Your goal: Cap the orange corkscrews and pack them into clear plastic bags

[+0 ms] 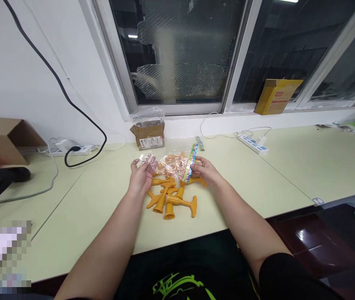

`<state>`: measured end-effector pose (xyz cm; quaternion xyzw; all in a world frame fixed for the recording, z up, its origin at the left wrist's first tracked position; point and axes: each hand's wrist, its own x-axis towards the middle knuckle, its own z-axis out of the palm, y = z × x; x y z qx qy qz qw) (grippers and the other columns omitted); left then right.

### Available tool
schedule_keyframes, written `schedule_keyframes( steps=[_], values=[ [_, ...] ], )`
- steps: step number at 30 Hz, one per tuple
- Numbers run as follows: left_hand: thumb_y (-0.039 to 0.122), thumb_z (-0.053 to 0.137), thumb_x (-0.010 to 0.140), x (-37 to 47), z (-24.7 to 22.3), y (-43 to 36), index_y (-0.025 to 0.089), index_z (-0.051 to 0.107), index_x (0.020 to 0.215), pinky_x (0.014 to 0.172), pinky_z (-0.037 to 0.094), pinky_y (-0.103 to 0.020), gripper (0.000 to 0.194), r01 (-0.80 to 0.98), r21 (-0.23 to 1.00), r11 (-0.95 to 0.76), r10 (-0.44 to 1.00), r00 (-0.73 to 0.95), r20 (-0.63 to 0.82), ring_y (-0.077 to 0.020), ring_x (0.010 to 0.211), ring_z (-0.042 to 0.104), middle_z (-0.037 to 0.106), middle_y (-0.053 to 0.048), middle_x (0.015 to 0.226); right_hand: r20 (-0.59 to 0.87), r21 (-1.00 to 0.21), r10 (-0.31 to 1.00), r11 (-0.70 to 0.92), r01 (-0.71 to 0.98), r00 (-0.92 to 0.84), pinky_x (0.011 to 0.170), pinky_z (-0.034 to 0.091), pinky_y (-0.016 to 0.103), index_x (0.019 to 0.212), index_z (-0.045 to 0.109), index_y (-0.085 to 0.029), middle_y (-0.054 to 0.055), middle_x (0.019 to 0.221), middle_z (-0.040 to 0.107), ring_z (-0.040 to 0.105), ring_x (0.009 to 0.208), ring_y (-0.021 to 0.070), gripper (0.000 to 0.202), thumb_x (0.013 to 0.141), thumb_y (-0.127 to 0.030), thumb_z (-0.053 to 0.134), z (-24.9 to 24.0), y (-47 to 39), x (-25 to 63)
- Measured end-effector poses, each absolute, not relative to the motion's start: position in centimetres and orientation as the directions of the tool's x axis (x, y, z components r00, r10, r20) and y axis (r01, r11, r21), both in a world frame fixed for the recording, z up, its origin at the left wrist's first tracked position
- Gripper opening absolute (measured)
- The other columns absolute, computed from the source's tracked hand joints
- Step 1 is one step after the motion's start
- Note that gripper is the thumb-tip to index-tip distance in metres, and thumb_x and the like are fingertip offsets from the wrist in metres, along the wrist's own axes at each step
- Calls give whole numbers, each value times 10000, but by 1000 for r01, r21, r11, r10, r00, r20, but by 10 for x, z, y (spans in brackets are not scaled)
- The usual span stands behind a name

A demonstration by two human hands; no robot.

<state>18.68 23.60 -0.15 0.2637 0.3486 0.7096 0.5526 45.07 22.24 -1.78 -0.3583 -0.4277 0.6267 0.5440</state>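
My right hand (204, 169) pinches the colourful printed header strip (190, 163) of a clear plastic bag (175, 164). The bag stretches leftward from the strip, shiny and wrinkled. Closed fingers of my left hand (140, 177) hold crumpled clear plastic (148, 161) with a pinkish tint. Whether this is part of the same bag, I cannot tell. Below both hands lies a loose pile of orange-yellow plastic pieces (182, 201), several with a T-shaped end and a flared, cup-like end. Some of the pile is seen through the bag or hidden behind it.
Behind my hands an open cardboard box (151, 142) stands against the wall, near another printed strip (200, 143). Power strips (252, 142) with cables lie at right and left. A larger carton (1, 139) and a black cable (71, 100) are on the left.
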Motion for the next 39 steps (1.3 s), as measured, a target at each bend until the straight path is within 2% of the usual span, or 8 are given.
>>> schedule_keyframes(
  steps=[4, 10, 13, 16, 21, 26, 33, 39],
  values=[
    [50, 698, 802, 198, -3, 230, 298, 317, 1013, 1024, 581, -424, 502, -614, 775, -149, 976, -219, 14, -170, 1132, 733, 698, 6, 1185, 51, -951, 996, 27, -308, -70, 696, 585, 304, 951, 672, -199, 4, 850, 751, 701, 738, 172, 485, 606, -443, 909, -28, 224, 438],
    [138, 746, 763, 196, -7, 228, 306, 307, 1069, 1003, 579, -483, 561, -470, 862, -188, 970, -228, 87, -195, 1048, 748, 693, -26, 1224, 30, -962, 955, 109, -252, 295, 481, 491, 233, 1014, 560, -244, -48, 809, 619, 610, 612, 127, 353, 745, -415, 711, -22, 267, 465],
    [222, 727, 777, 188, -14, 230, 268, 400, 1063, 981, 573, -446, 437, -147, 963, -226, 956, -221, 190, -215, 1069, 723, 703, -45, 1128, 50, -991, 950, 84, -100, 307, 394, 379, 177, 1020, 481, -254, -51, 842, 594, 587, 559, 96, 272, 831, -379, 632, -8, 308, 485],
    [294, 683, 822, 181, -19, 229, 223, 556, 1019, 922, 570, -392, 245, 250, 934, -257, 954, -88, 286, -220, 1035, 694, 695, -71, 1121, 57, -998, 953, 47, 40, 296, 380, 353, 152, 1039, 452, -254, -57, 826, 584, 566, 542, 81, 207, 894, -320, 584, 0, 353, 496],
    [335, 600, 909, 178, -19, 221, 224, 656, 1032, 825, 573, -356, 175, 508, 802, -315, 949, 136, 286, -234, 1004, 687, 707, -68, 1133, 4, -986, 961, -43, 163, 277, 440, 455, 160, 1054, 454, -244, -45, 825, 606, 620, 574, 88, 207, 918, -240, 610, -9, 414, 495],
    [292, 546, 956, 176, -15, 217, 236, 667, 1036, 947, 539, -401, 156, 607, 663, -438, 898, 318, 302, -247, 1073, 666, 721, -53, 1093, -62, -929, 943, -174, 327, 328, 549, 552, 249, 1166, 416, -234, 4, 891, 655, 666, 598, 127, 380, 883, -151, 655, -27, 442, 499],
    [268, 538, 975, 171, -8, 218, 241, 655, 1051, 989, 504, -410, 143, 658, 588, -470, 882, 329, 338, -245, 1104, 629, 704, -47, 1095, 9, -751, 936, -226, 620, 353, 870, 522, 361, 1081, 499, -218, 138, 1082, 701, 680, 1013, 274, 374, 810, -190, 755, -37, 443, 517],
    [260, 543, 971, 170, -11, 220, 241, 657, 1034, 997, 499, -418, 131, 677, 570, -466, 883, 316, 347, -250, 1106, 624, 706, -47, 1088, 1, -667, 956, -219, 712, 295, 845, 496, 337, 900, 560, -202, 137, 1061, 674, 676, 928, 250, 178, 813, -193, 714, -36, 432, 515]
  ],
)
